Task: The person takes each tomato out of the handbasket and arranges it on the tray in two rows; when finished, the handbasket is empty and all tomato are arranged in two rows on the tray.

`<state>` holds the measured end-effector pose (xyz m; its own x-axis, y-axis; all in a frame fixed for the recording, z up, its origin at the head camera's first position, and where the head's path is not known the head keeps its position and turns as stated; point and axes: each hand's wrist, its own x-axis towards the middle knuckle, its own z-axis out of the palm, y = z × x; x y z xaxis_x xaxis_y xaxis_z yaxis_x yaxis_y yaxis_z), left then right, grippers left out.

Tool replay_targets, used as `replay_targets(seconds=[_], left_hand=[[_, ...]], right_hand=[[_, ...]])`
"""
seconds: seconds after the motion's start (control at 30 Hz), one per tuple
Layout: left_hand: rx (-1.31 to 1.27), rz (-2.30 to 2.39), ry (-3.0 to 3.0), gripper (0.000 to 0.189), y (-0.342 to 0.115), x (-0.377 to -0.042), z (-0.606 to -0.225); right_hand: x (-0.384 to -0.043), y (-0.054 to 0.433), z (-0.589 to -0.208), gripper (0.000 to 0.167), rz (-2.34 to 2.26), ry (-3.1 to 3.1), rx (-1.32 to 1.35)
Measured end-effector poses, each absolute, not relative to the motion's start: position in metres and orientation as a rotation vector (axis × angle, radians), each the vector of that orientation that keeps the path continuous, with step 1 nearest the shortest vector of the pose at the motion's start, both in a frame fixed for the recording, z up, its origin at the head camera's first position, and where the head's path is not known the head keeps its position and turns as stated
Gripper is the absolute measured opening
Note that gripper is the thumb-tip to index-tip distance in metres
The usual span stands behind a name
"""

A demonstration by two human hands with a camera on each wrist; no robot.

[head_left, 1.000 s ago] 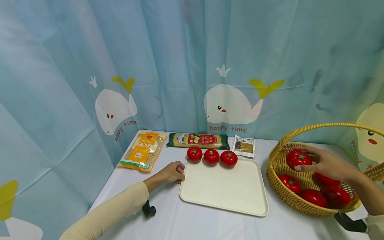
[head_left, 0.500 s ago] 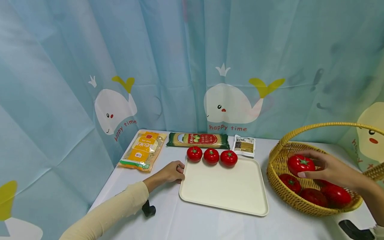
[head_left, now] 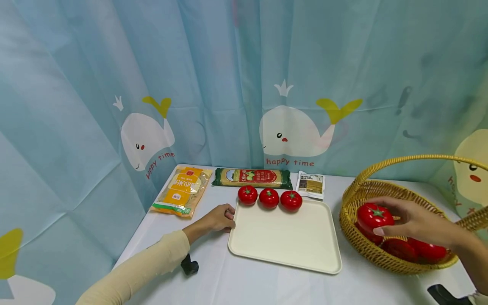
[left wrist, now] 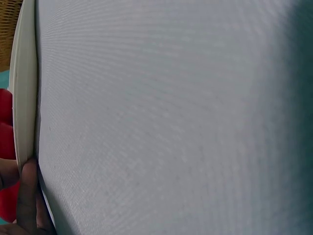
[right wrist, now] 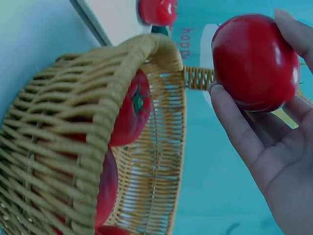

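Observation:
A red tomato (head_left: 375,217) is gripped between the thumb and fingers of my right hand (head_left: 417,220). In the right wrist view that tomato (right wrist: 257,63) is above the wicker basket's rim, with several more tomatoes (right wrist: 133,110) inside the basket (head_left: 356,243). My left hand (head_left: 218,219) pinches the left edge of a cream tray (head_left: 284,239), thumb over the rim and fingers against its side in the left wrist view (left wrist: 27,196). Three tomatoes stand in a row along the tray's far edge: left (head_left: 247,195), middle (head_left: 268,198) and right (head_left: 291,201).
Behind the tray lie a green-ended pasta packet (head_left: 252,178) and a small white pouch (head_left: 310,185). A yellow grain bag (head_left: 181,190) is at the left. The basket's tall handle (head_left: 415,158) arches over its opening. A whale-print curtain (head_left: 221,84) hangs behind the table.
My right hand has lifted the tomato and shifted it left toward the basket's near-tray side. My left hand and the tray have stayed in place.

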<state>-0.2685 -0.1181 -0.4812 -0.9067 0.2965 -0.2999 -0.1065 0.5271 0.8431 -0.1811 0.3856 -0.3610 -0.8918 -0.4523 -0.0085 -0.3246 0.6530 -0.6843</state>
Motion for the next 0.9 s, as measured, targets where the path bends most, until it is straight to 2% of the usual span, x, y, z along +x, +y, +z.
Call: replay_targets(seconds=[0.53,0.9], left_hand=[[0.165,1.353,2.359,0.043,-0.118,-0.269,-0.479],[0.167,1.361,2.355,0.042,-0.118,-0.264,-0.477]], right_hand=[[-0.177,0.351,-0.359,0.059,-1.025,2.722,-0.646],[-0.179,0.314,-0.363,0.066,-1.148,2.674,-0.555]])
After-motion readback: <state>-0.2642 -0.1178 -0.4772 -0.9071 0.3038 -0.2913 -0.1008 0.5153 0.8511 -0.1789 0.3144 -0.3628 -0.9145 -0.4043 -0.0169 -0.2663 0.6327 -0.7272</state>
